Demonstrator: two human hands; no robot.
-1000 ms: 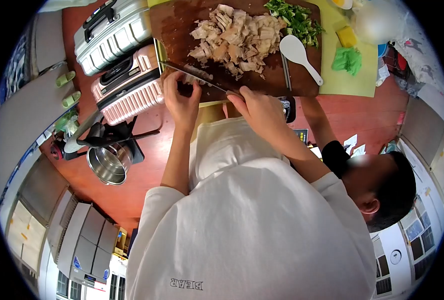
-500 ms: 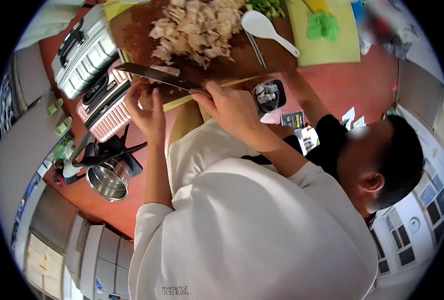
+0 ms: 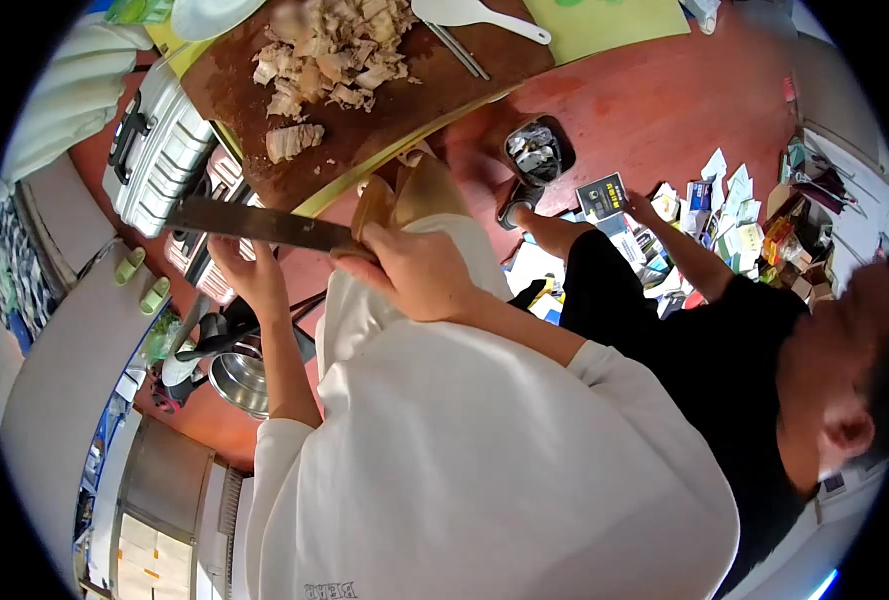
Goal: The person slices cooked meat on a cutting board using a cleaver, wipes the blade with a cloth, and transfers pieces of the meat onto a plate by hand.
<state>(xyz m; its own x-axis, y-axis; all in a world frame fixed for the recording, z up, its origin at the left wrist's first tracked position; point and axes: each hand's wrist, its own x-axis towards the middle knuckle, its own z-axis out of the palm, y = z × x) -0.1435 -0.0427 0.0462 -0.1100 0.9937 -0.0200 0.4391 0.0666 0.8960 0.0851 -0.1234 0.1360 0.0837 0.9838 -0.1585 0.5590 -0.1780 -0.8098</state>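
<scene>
My right hand (image 3: 420, 272) grips the handle of a kitchen knife (image 3: 255, 222), its broad blade pointing left. The knife is held in the air in front of the brown cutting board (image 3: 385, 125), apart from it. My left hand (image 3: 250, 280) is just under the blade, fingers apart and partly hidden by it; I see nothing in it. On the board lies a heap of chopped pale meat (image 3: 330, 50). One thicker piece of meat (image 3: 295, 142) sits apart, nearer me. A pair of metal chopsticks (image 3: 457, 50) and a white spoon (image 3: 485, 15) lie right of the heap.
Suitcases (image 3: 165, 140) and a steel pot (image 3: 240, 382) stand at my left. A small bin (image 3: 540, 150) is on the red floor beyond the board. To my right, a person in black (image 3: 710, 345) holds a dark box (image 3: 602, 196) above scattered papers and packets.
My hands and the knife have come away from the board towards me, and the blade has left the thicker meat piece. The view has shifted; the other person now holds the dark box.
</scene>
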